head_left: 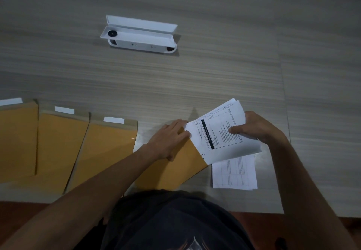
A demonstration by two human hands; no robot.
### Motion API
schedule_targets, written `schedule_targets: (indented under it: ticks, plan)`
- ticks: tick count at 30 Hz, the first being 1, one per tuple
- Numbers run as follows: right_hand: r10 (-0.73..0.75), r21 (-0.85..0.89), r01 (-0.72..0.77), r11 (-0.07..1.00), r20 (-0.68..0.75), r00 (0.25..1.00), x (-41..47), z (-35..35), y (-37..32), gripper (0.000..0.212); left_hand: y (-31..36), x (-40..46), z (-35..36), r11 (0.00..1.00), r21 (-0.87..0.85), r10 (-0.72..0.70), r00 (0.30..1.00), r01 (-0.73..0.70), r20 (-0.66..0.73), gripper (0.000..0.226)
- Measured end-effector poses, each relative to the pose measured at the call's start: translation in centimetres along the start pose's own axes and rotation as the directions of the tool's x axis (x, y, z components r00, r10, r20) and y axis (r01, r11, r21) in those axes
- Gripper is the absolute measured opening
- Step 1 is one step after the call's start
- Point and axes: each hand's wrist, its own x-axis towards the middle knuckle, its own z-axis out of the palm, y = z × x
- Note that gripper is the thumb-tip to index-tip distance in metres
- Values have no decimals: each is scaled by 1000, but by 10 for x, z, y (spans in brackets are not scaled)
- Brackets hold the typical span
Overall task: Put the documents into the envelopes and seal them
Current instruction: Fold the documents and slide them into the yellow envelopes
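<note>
Wood-grain table [195,77] under dim light, with a white device [139,35] lying far from the work. Left hand [170,140] pinches the mouth of a brown envelope [172,169]; right hand [256,127] grips printed sheets [220,138] partly inside it. More sheets [234,173] lie beneath. Three envelopes [58,144] lie at left, the outermost cut off. Print illegible.

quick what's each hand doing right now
Left hand: grips the mouth of the brown envelope.
Right hand: pinches the printed documents, partly inside that envelope.
</note>
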Motion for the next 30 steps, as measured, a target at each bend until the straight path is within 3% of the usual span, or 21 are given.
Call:
schedule_targets:
  ticks: [5,11,18,22,27,30]
  plan:
    - [24,-17,-24,1000,-5,1000,0,-3,2,18,-4,0,5,996,84,32,999,-32,8,99]
    - [29,-70,-29,997,7,1000,1,2,3,11,-5,0,10,998,51,19,995,-24,102,109]
    - [32,17,-31,999,-28,999,3,13,12,15,27,-8,11,938,-219,-270,962,270,31,137]
    - [29,121,-31,992,14,999,4,15,18,20,50,-10,26,928,-136,-347,938,347,23,159]
    - [36,153,-40,987,30,999,10,19,31,25,61,-10,37,905,-75,-416,908,419,58,162]
    - [24,78,-23,997,-12,1000,13,20,33,24,65,-13,37,879,-91,-463,884,468,70,162]
